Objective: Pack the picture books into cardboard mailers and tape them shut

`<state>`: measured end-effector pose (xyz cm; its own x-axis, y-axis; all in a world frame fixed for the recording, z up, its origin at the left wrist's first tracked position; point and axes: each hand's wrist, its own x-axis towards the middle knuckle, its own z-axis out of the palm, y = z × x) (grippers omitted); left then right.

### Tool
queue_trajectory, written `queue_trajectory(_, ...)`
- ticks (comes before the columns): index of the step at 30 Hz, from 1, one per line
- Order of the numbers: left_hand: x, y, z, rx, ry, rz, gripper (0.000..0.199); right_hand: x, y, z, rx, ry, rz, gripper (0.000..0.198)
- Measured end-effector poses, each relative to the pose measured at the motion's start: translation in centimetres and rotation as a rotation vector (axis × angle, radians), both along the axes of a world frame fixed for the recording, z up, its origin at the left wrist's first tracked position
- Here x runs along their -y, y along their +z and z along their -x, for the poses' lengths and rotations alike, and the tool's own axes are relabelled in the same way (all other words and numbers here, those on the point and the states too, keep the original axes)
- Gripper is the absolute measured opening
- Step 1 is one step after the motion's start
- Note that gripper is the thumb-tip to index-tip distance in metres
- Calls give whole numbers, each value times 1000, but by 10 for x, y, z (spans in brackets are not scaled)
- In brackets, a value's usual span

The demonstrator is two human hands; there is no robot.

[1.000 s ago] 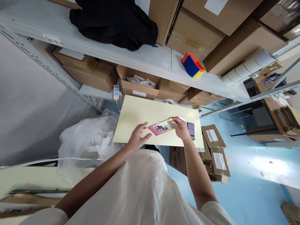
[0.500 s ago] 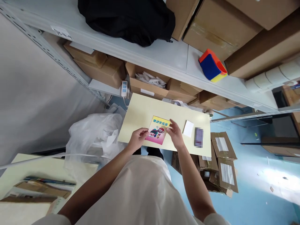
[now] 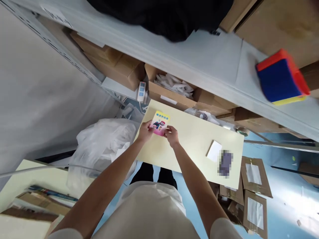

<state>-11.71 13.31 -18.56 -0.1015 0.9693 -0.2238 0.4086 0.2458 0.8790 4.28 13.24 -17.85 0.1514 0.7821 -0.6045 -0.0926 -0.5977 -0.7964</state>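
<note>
A small booklet (image 3: 159, 123) with a yellow and pink cover, blue characters and cartoon children is held between my two hands above the pale yellow table (image 3: 189, 139). My left hand (image 3: 145, 131) pinches its lower left edge. At its lower right corner, my right hand (image 3: 171, 135) grips it with thumb and fingers. The cover faces up toward me. To the right on the table lie a white rectangular pad (image 3: 214, 151) and a blurred-out dark, phone-sized item (image 3: 225, 163).
A grey shelf (image 3: 199, 66) crosses above the table, bearing black cloth (image 3: 164, 16) and a red-blue-yellow holder (image 3: 281, 78). Behind the table stands an open carton (image 3: 171, 94) of white packets. Plastic bags (image 3: 102, 142) lie left; cardboard boxes (image 3: 254, 199) stand right on the floor.
My right hand, apart from the booklet's right side before, now grips its lower right corner. Both hands and the booklet have moved toward the table's far left part. The camera view has shifted.
</note>
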Motion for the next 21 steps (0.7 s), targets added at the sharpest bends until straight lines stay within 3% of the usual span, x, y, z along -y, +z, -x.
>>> queue_trajectory(4, -44, -36, 10, -149, -12, -7, 39, -44, -32, 7, 256, 135, -22, 25)
queue_trajectory(9, -54, -64, 18, -287, -31, -61, 47, -59, -48, 10, 483, 276, -65, 24)
queue_trajectory(14, -48, -70, 19, -263, -12, -85, 47, -54, -44, 14, 602, 365, -93, 17)
queue_trajectory(21, -48, -70, 19, -233, -9, -104, 47, -53, -42, 19, 688, 373, -116, 19)
